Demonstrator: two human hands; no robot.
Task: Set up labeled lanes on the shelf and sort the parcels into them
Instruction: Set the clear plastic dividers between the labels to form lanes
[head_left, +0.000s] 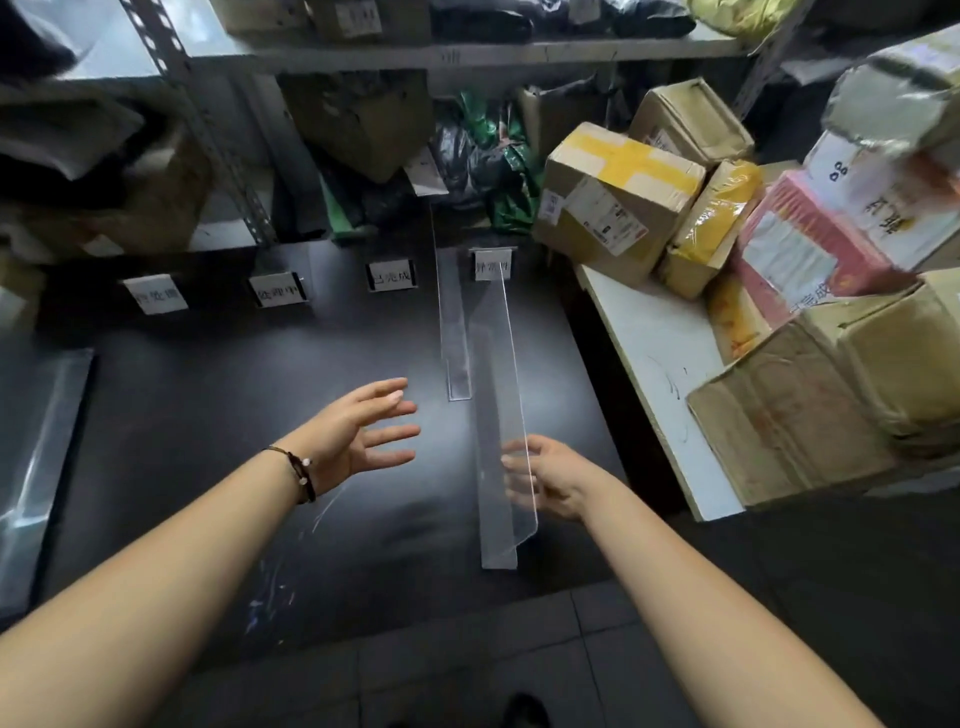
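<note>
A dark shelf surface (218, 395) carries several white label cards along its back: one at the left (155, 294), a second (278, 289), a third (390, 276) and one at the right (492, 266). Two clear acrylic dividers stand on it, a near one (501, 415) and a farther one (451, 312). My right hand (550, 475) sits just behind the near divider's upright pane, fingers loosely bent at its edge. My left hand (358, 431) hovers open over the surface, left of the dividers, fingers spread.
Cardboard parcels pile on a white table (654, 364) at the right, among them a yellow-taped box (613, 202) and a pink box (810, 249). Bags and boxes fill the metal rack (208, 130) behind. A clear sheet (36, 467) lies at the far left.
</note>
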